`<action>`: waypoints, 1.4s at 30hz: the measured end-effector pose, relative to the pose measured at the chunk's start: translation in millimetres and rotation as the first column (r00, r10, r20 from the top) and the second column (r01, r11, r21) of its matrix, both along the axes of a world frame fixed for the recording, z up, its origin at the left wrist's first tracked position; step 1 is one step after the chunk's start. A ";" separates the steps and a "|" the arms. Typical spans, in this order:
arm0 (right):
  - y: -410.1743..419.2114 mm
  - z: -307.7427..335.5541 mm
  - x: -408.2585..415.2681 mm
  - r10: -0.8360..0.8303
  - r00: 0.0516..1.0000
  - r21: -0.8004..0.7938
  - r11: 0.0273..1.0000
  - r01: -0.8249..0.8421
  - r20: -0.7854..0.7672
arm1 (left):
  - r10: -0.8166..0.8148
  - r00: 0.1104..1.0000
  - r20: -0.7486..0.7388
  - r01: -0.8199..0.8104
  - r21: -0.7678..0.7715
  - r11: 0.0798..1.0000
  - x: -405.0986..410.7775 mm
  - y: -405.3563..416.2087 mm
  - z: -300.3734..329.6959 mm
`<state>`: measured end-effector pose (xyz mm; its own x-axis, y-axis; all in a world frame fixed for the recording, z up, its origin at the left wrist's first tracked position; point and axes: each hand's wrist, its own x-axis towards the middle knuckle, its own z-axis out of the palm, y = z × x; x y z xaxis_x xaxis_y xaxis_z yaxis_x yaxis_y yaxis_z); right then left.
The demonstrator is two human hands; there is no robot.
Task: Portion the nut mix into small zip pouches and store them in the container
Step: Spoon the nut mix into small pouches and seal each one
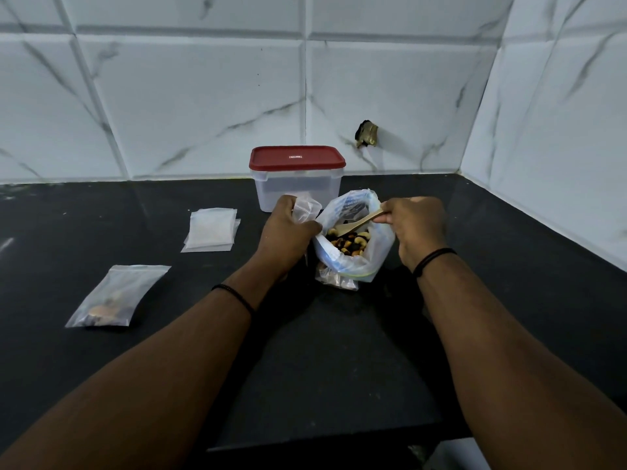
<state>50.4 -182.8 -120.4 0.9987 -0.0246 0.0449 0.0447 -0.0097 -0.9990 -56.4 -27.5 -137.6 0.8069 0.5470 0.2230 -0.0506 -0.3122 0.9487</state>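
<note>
A filled pouch (115,296) lies near left; farther, spare pouches (211,230). Left hand (286,232) grips an empty pouch (307,208); right hand (415,225) pinches a spoon (356,224) in the nut bag (353,239). The lidded container (296,178) stands beyond, by the wall.

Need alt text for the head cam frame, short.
A person's right hand dips a wooden spoon into an open bag of nut mix while the left hand holds a small empty pouch beside it. On the black counter: a red-lidded container, spare pouches, one filled pouch.
</note>
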 end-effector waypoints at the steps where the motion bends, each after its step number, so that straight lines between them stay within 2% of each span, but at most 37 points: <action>1: -0.4 0.8 -0.1 0.001 1.000 -0.003 1.000 -0.001 0.003 | 0.003 1.000 0.000 -0.003 0.007 1.000 -0.2 0.0 -0.1; 8: -0.3 5.6 -2.9 0.003 1.000 -0.039 0.999 -0.003 0.010 | 0.029 1.000 0.003 -0.029 0.048 0.998 -0.2 0.2 0.8; 17: 0.5 6.2 -4.4 0.021 1.000 0.016 1.000 -0.021 -0.009 | 0.014 1.000 0.009 -0.015 0.052 0.999 -0.3 1.4 0.6; 30: -5.9 10.0 -2.6 -0.039 0.999 0.137 0.990 0.041 -0.022 | -0.029 0.999 0.034 0.028 0.051 0.998 -1.2 2.5 1.0; 36: -8.0 13.9 -9.5 -0.056 0.998 0.128 0.990 0.061 -0.042 | -0.025 0.998 0.055 0.023 0.047 0.999 -1.4 3.8 0.1; 42: -8.4 27.3 -25.5 -0.097 0.994 0.247 0.966 0.080 0.057 | 0.002 0.997 0.076 -0.013 0.139 0.990 -2.5 5.3 0.3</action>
<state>24.9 -191.2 -93.1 0.9868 -0.1316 0.0946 0.1230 0.2274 -0.9660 -58.9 -22.1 -137.3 0.7808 0.5125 0.3574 -0.1173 -0.4417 0.8895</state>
